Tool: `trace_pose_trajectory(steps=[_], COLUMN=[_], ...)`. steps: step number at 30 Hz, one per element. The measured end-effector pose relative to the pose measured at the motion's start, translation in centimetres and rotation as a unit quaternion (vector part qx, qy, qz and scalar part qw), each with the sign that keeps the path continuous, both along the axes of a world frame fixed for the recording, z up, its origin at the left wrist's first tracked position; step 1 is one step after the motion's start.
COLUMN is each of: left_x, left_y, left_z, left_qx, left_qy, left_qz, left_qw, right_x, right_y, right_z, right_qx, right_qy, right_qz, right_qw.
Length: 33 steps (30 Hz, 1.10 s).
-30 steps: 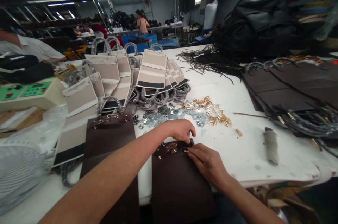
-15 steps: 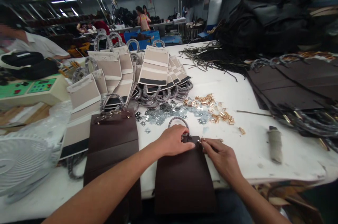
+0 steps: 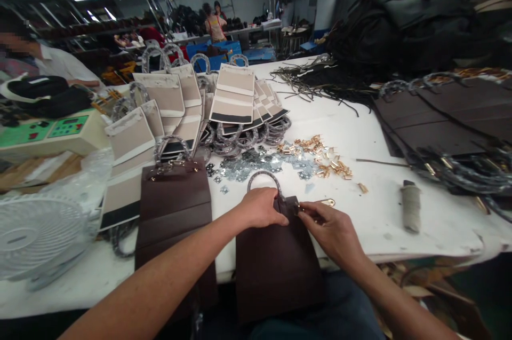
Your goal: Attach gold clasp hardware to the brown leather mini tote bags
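Note:
A dark brown leather panel [image 3: 278,270] with a wrapped ring handle [image 3: 264,175] hangs over the table's front edge. My left hand [image 3: 264,209] grips its top edge near the handle, thumb on the front face. At the panel's top right corner, my right hand [image 3: 326,222] pinches a small gold metal piece [image 3: 299,207]. Another gold piece [image 3: 328,202] lies just behind the right fingers. Beyond the hands are scattered flat silver plates [image 3: 256,164] and a heap of gold fittings [image 3: 334,165]. A second brown panel [image 3: 174,206] lies to the left.
Beige panels with handles [image 3: 234,94] are piled at the back left. A white fan [image 3: 32,233] stands at the left edge. On the right are a wrapped grey tool [image 3: 410,206], brown panels [image 3: 460,116] and dark straps [image 3: 320,81]. Several people are in the background.
The camera view has shifted slightly. More of the ring handle shows above my left hand. Both hands remain at the panel's top edge.

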<state>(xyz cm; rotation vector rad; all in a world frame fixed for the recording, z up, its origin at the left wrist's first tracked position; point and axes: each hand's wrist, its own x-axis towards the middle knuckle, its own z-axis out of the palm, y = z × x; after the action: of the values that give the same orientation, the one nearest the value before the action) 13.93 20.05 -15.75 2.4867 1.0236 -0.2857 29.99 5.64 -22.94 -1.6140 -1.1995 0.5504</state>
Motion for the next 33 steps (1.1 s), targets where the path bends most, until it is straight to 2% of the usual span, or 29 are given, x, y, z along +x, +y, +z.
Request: trace_pose_trajectory(steps=[4, 9, 17, 21, 26, 33], left_x=[-0.1, 0.1, 0.4, 0.4, 0.3, 0.0], left_y=[-0.5, -1.1, -2.3, -2.7, -3.0, -3.4], left_z=[0.8, 1.2, 1.9, 2.0, 2.4, 2.3], left_qx=[-0.035, -0.011, -0.002, 0.004, -0.009, -0.052], left_qy=[-0.023, -0.017, -0.038, -0.052, -0.079, -0.123], left_qz=[0.021, 0.022, 0.022, 0.026, 0.034, 0.047], left_qw=[0.999, 1.0, 0.999, 0.998, 0.996, 0.99], right_x=[-0.5, -0.8, -1.1, -0.9, -0.3, -0.3], right_y=[-0.4, -1.0, -1.5, -1.3, -1.2, -1.4], right_z=[-0.3, -0.7, -0.4, 0.0, 1.2, 1.7], right_qx=[0.024, 0.042, 0.053, 0.049, 0.004, 0.001], right_qy=[-0.042, -0.068, -0.101, -0.115, -0.116, -0.134], right_qz=[-0.008, -0.011, -0.007, 0.013, 0.053, 0.046], right_qw=[0.999, 0.997, 0.993, 0.992, 0.992, 0.99])
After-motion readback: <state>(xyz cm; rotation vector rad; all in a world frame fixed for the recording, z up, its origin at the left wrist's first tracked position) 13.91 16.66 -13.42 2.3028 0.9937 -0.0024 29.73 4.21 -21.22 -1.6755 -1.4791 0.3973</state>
